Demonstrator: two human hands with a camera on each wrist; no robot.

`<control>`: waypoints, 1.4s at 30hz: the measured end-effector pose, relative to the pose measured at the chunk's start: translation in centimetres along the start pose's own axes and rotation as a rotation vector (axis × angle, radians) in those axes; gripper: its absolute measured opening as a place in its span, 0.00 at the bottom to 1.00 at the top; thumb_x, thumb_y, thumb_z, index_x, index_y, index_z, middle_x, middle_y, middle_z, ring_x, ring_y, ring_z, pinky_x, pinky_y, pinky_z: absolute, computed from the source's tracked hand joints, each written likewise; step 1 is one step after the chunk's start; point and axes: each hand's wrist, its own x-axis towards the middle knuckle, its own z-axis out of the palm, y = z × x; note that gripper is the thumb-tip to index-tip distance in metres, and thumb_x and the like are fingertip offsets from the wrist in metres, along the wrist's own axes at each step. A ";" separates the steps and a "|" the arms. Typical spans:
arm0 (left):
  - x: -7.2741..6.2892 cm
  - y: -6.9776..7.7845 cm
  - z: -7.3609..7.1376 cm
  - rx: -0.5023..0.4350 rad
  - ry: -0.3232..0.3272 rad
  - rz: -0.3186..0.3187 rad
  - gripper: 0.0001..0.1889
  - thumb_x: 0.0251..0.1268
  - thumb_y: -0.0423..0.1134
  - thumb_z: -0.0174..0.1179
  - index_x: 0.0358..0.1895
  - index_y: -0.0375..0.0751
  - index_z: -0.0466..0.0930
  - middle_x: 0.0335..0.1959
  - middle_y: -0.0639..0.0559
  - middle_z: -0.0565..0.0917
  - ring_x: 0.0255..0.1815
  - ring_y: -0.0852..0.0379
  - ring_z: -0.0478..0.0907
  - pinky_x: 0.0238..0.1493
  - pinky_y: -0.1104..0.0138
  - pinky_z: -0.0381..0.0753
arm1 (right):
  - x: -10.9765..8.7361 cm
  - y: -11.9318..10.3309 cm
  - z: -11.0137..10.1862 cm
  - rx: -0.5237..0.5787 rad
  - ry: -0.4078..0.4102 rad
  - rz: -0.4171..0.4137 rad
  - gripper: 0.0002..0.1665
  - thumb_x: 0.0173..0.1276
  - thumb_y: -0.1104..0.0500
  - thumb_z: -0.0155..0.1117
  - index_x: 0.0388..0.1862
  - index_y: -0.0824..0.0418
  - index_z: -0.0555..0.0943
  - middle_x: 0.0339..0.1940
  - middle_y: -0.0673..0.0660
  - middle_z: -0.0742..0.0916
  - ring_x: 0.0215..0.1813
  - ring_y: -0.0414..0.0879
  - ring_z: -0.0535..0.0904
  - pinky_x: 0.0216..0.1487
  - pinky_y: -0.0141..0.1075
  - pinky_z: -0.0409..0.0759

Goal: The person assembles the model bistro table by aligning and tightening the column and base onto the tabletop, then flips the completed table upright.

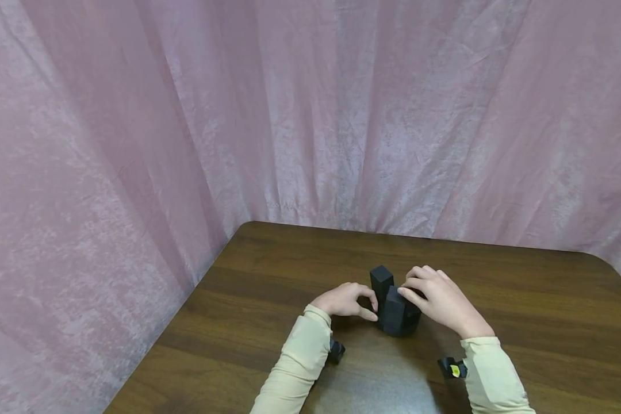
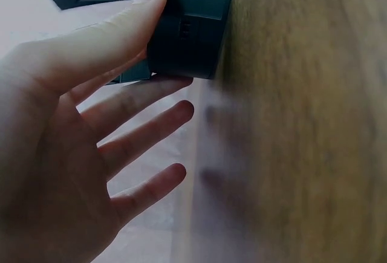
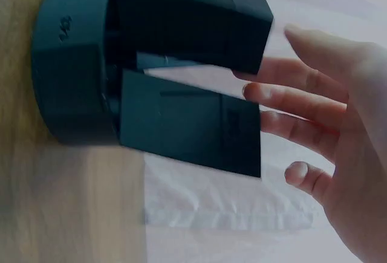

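Note:
A black holder with a rounded base (image 3: 68, 87) stands on the table, with upright black blocks in it. In the right wrist view, a larger block (image 3: 190, 18) and a second block (image 3: 190, 124) rise from the base with a gap between them. My left hand (image 1: 344, 300) grips the base from the left, thumb on the near side and fingers behind. Its other fingers are spread apart. My right hand (image 1: 437, 296) is at the blocks' upper ends, thumb apart from the larger block and fingertips partly hidden behind it. Whether those fingertips touch cannot be told.
The brown wooden table (image 1: 290, 253) has rounded far corners. Pink curtains (image 1: 310, 115) hang behind it and along its left side. A small black device (image 1: 336, 351) is on the left wrist, and another black device (image 1: 451, 368) with a yellow mark is on the right.

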 end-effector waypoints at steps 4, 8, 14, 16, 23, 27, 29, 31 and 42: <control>0.0 0.0 -0.1 -0.002 -0.001 -0.010 0.08 0.58 0.49 0.68 0.38 0.54 0.84 0.46 0.61 0.83 0.49 0.67 0.75 0.52 0.74 0.72 | -0.3 0.6 -0.6 0.004 -0.003 -0.009 0.04 0.65 0.55 0.67 0.32 0.51 0.86 0.36 0.47 0.83 0.41 0.44 0.76 0.42 0.40 0.70; 0.0 0.0 0.0 -0.013 -0.007 -0.018 0.08 0.59 0.49 0.68 0.38 0.55 0.83 0.47 0.61 0.83 0.49 0.67 0.75 0.52 0.74 0.72 | -0.3 0.8 -0.8 0.022 -0.006 -0.001 0.04 0.67 0.55 0.65 0.36 0.51 0.86 0.39 0.47 0.84 0.45 0.45 0.78 0.45 0.41 0.71; 0.1 -0.2 0.0 -0.023 -0.005 -0.022 0.08 0.58 0.49 0.68 0.38 0.55 0.83 0.47 0.61 0.83 0.49 0.67 0.75 0.53 0.73 0.72 | -0.4 0.7 -1.1 0.073 -0.058 0.005 0.07 0.69 0.54 0.62 0.39 0.52 0.87 0.44 0.48 0.84 0.50 0.46 0.77 0.49 0.43 0.71; 0.1 -0.2 0.0 -0.021 -0.004 -0.024 0.08 0.58 0.50 0.68 0.39 0.55 0.83 0.47 0.61 0.83 0.49 0.67 0.75 0.53 0.73 0.72 | -0.5 0.7 -1.3 0.086 -0.080 0.003 0.06 0.69 0.54 0.63 0.37 0.51 0.87 0.44 0.48 0.84 0.49 0.46 0.77 0.50 0.43 0.70; 0.1 -0.3 0.0 -0.023 -0.003 -0.025 0.09 0.58 0.49 0.69 0.38 0.54 0.83 0.48 0.60 0.83 0.50 0.67 0.74 0.55 0.72 0.72 | -0.8 1.1 -2.0 0.109 -0.108 -0.070 0.03 0.64 0.56 0.67 0.32 0.49 0.86 0.42 0.47 0.84 0.45 0.43 0.77 0.47 0.41 0.68; 0.1 -0.2 -0.1 -0.029 -0.002 -0.022 0.09 0.57 0.48 0.69 0.38 0.53 0.83 0.46 0.60 0.83 0.47 0.68 0.74 0.52 0.74 0.72 | -0.9 1.2 -2.1 0.143 -0.117 -0.142 0.05 0.61 0.58 0.70 0.28 0.47 0.85 0.41 0.45 0.83 0.45 0.42 0.76 0.46 0.39 0.66; 0.1 -0.2 -0.1 -0.034 -0.003 -0.024 0.09 0.58 0.48 0.69 0.38 0.53 0.83 0.45 0.60 0.83 0.46 0.68 0.74 0.51 0.74 0.72 | -0.9 1.1 -2.1 0.170 -0.130 -0.166 0.08 0.60 0.58 0.71 0.26 0.45 0.83 0.41 0.45 0.82 0.45 0.41 0.75 0.46 0.40 0.64; 0.1 -0.2 -0.1 -0.036 -0.001 -0.025 0.09 0.57 0.49 0.69 0.38 0.53 0.83 0.45 0.60 0.83 0.45 0.68 0.74 0.51 0.74 0.72 | -0.9 1.0 -2.0 0.194 -0.140 -0.177 0.11 0.59 0.58 0.71 0.25 0.42 0.81 0.41 0.45 0.82 0.45 0.41 0.74 0.47 0.40 0.64; 0.1 -0.1 0.1 -0.048 0.012 -0.029 0.08 0.56 0.48 0.70 0.37 0.54 0.83 0.43 0.61 0.83 0.42 0.68 0.74 0.48 0.74 0.71 | -0.5 0.1 -1.1 0.226 -0.213 -0.130 0.21 0.55 0.54 0.75 0.47 0.47 0.80 0.49 0.44 0.82 0.53 0.45 0.76 0.51 0.42 0.69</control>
